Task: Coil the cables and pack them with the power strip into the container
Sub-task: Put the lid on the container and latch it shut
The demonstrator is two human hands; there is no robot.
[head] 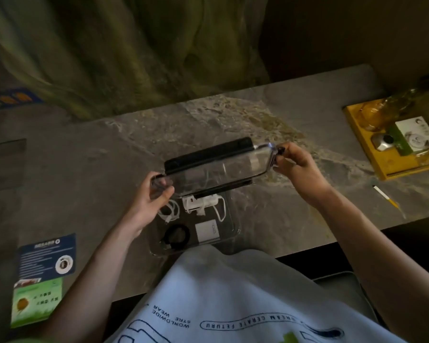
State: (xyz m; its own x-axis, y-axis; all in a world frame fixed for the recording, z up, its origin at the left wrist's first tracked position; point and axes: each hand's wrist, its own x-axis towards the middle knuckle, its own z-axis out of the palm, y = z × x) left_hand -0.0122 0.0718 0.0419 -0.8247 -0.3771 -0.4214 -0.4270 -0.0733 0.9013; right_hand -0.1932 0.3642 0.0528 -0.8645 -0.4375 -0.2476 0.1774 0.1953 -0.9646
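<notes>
Both hands hold a clear plastic lid (216,167) tilted above a clear container (235,229) on the stone table. My left hand (154,194) grips the lid's left end and my right hand (295,162) pinches its right end. Inside the container lie a white power strip (201,201) with its cord, a coiled white cable (169,211), a coiled black cable (177,236) and a white charger block (207,231). A black flat object (208,149) lies behind the lid.
A yellow tray (391,167) with a glass bottle and small boxes stands at the right. A white and yellow pen (386,196) lies near it. A blue card (47,253) and a green card (35,300) lie at the left front edge.
</notes>
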